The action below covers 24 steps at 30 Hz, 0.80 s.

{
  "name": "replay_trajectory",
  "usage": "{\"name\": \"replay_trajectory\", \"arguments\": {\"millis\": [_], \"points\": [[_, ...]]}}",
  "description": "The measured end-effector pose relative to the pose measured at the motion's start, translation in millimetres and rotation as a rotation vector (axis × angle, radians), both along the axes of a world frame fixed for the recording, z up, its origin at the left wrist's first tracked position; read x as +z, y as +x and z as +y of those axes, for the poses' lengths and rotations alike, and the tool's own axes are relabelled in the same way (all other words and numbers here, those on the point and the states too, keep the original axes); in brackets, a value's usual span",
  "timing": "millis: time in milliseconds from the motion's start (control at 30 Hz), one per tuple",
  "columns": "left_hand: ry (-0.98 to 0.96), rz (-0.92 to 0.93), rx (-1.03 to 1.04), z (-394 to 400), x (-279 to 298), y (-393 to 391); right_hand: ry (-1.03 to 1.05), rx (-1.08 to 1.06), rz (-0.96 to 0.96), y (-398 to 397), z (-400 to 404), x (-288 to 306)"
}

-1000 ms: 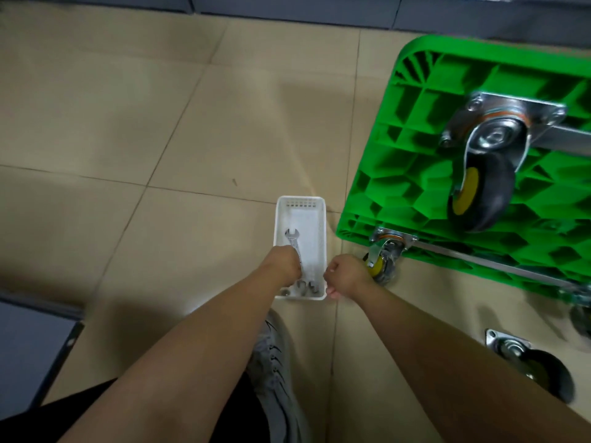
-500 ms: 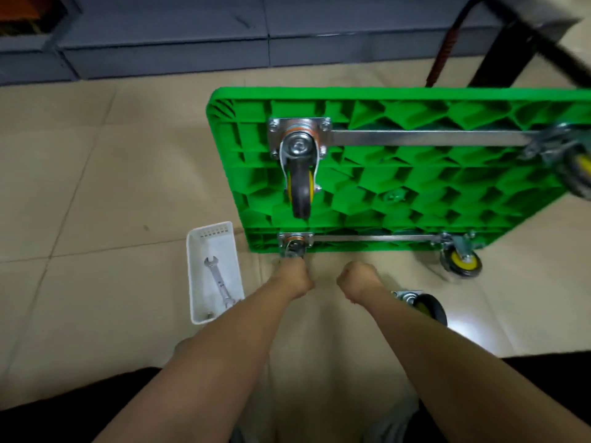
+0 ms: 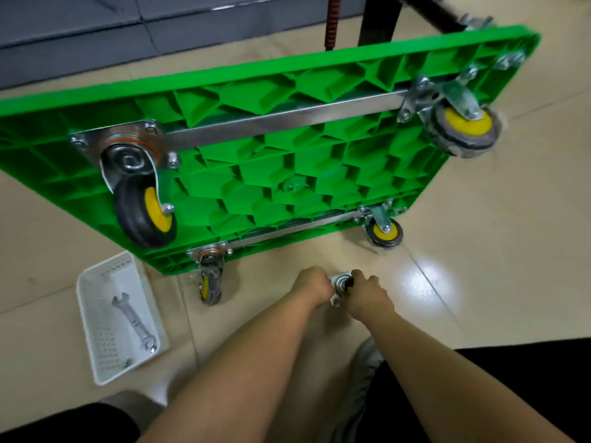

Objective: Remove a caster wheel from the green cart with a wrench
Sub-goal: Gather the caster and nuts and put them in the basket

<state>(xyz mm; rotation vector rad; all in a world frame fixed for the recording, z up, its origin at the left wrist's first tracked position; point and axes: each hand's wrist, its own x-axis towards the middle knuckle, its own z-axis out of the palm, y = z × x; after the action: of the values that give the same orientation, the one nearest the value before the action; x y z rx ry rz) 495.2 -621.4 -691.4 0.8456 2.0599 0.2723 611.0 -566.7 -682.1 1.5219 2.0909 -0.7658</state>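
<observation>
a white perforated tray (image 3: 96, 346) on the tiled floor holds a silver wrench (image 3: 134, 321). in front of the tipped green cart (image 3: 256, 174), the left hand (image 3: 312, 285) and right hand (image 3: 367, 290) both grip a loose caster wheel (image 3: 342, 284), its metal plate showing between them.

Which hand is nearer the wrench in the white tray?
Left. The left hand is just right of the white tray holding the wrench; the right hand is farther right, beyond it.

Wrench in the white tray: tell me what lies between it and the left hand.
Nothing visible. The wrench lies uncovered in the white tray; bare floor separates it from the left hand, which grips a loose caster.
</observation>
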Motion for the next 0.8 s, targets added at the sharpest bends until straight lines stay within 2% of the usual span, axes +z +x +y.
{"name": "replay_trajectory", "arguments": {"millis": [233, 433, 800], "points": [[-0.072, -0.063, -0.017, 12.8, -18.6, 5.0, 0.007, -0.035, -0.006, -2.4, 4.6, -16.9], [-0.058, -0.04, -0.007, 20.2, -24.1, 1.8, 0.013, -0.024, -0.036, -11.1, 7.4, -20.6], [-0.005, 0.037, 0.035, -24.6, 15.4, -46.6, 0.089, 0.238, 0.038, -67.6, -19.0, 35.9]]}}
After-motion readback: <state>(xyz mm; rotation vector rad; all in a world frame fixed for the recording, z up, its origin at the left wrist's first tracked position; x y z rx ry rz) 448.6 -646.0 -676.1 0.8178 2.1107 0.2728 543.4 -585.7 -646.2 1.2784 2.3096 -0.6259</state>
